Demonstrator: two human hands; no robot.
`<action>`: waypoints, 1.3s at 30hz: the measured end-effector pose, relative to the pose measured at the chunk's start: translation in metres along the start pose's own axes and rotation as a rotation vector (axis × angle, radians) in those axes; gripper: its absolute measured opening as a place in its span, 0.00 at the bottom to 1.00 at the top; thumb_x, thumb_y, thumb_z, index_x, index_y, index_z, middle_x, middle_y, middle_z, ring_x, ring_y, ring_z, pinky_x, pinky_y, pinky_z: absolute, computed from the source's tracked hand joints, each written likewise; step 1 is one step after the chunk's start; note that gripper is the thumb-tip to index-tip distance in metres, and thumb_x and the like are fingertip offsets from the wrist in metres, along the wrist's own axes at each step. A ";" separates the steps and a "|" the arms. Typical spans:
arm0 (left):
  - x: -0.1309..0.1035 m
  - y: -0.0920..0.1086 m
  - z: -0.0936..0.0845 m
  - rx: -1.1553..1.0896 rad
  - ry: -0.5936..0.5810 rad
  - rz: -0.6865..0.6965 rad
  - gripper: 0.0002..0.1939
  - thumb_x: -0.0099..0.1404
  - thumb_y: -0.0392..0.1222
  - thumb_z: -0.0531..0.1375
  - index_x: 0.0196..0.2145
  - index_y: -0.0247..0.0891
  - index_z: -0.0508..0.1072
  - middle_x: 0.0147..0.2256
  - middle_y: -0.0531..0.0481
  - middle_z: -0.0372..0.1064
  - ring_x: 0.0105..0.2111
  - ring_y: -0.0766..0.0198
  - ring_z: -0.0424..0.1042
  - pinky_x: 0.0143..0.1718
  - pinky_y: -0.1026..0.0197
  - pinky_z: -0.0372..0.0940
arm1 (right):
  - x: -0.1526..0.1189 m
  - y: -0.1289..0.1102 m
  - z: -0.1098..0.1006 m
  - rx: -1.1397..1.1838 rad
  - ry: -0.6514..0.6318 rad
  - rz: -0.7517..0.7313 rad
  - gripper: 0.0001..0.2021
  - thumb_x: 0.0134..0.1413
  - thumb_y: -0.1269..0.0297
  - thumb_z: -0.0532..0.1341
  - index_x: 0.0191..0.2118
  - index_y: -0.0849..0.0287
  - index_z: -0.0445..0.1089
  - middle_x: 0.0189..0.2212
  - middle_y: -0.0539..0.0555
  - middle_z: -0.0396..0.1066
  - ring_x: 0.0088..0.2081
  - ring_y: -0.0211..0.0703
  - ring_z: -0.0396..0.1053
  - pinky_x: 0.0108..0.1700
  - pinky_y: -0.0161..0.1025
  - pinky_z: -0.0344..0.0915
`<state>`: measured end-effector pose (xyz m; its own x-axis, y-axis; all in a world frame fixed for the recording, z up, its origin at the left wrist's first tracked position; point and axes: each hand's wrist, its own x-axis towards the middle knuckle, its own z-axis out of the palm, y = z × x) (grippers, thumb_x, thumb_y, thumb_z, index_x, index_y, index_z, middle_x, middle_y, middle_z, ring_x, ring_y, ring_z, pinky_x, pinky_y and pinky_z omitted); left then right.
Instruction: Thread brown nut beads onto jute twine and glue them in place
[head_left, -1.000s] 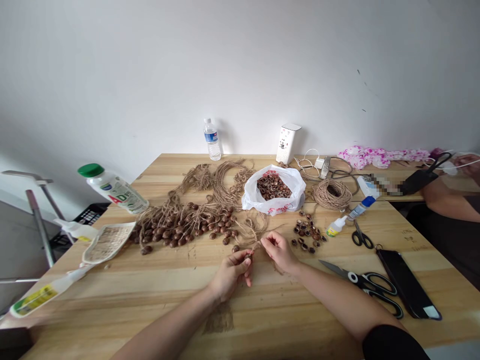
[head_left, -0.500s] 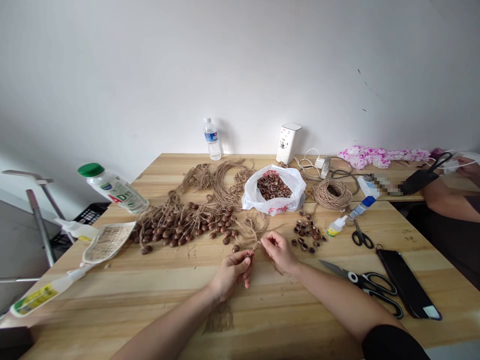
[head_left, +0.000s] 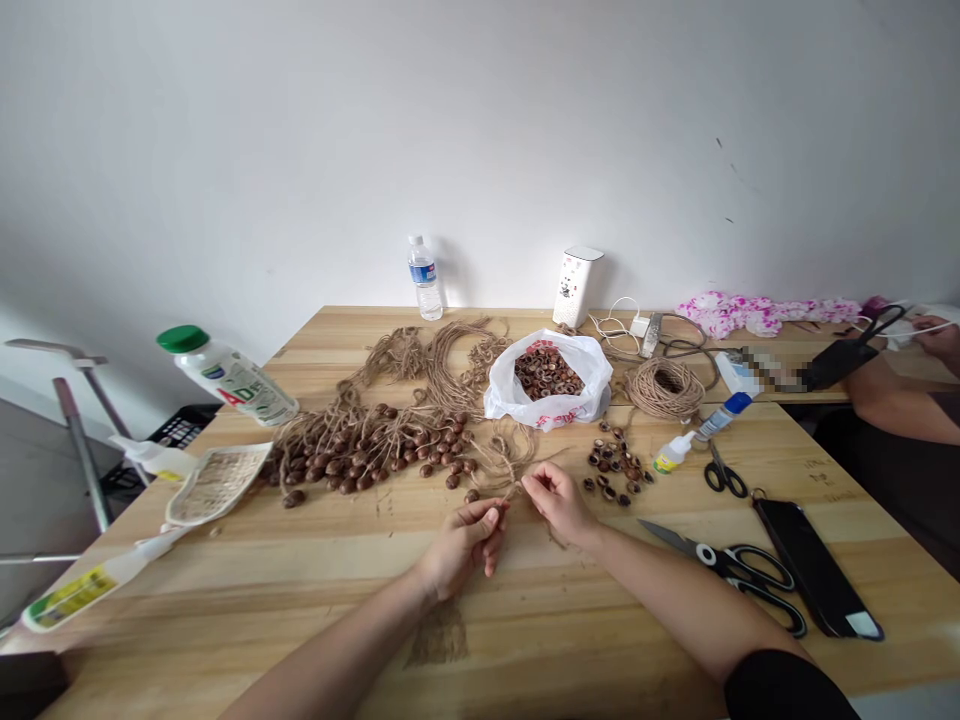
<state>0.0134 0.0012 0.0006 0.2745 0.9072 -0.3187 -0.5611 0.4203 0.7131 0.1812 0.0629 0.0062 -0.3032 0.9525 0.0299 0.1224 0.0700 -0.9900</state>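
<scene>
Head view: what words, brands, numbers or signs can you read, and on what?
"AD": red letters on the green-capped bottle; its smaller print is unreadable.
Too small or blurred to read: water bottle label, plastic bag red print, small glue bottle, blue-capped bottle, yellow label lower left, faint tabletop marks.

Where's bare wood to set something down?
One bare patch lies between the left forearm and right forearm; another between the left forearm and the brown bead pile. It's crowded beyond the left hand and right hand, with loose twine and the white bag, and right of the right forearm, with large scissors and black phone.
</scene>
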 end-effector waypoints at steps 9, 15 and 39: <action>-0.001 0.003 0.001 -0.002 -0.026 -0.014 0.18 0.51 0.47 0.67 0.35 0.31 0.71 0.26 0.53 0.62 0.15 0.75 0.55 0.11 0.69 0.56 | 0.000 0.002 0.000 0.003 -0.005 0.008 0.15 0.53 0.54 0.59 0.24 0.57 0.57 0.14 0.42 0.54 0.17 0.32 0.50 0.19 0.30 0.48; 0.000 0.002 0.000 0.080 -0.067 -0.026 0.18 0.51 0.47 0.67 0.34 0.32 0.70 0.24 0.54 0.61 0.17 0.73 0.56 0.13 0.67 0.59 | 0.000 0.001 0.000 0.000 -0.001 0.007 0.16 0.53 0.53 0.59 0.24 0.57 0.57 0.14 0.43 0.54 0.18 0.32 0.51 0.20 0.31 0.49; -0.010 0.026 -0.014 1.851 0.542 0.292 0.19 0.65 0.38 0.48 0.52 0.32 0.62 0.47 0.34 0.63 0.36 0.53 0.73 0.32 0.56 0.65 | -0.002 0.014 0.005 0.006 -0.027 -0.005 0.17 0.55 0.48 0.56 0.28 0.58 0.60 0.13 0.41 0.54 0.14 0.30 0.50 0.16 0.28 0.49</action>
<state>-0.0150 0.0031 0.0135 -0.0928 0.9948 0.0422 0.9425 0.0742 0.3258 0.1784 0.0604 -0.0089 -0.3294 0.9437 0.0308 0.1156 0.0726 -0.9906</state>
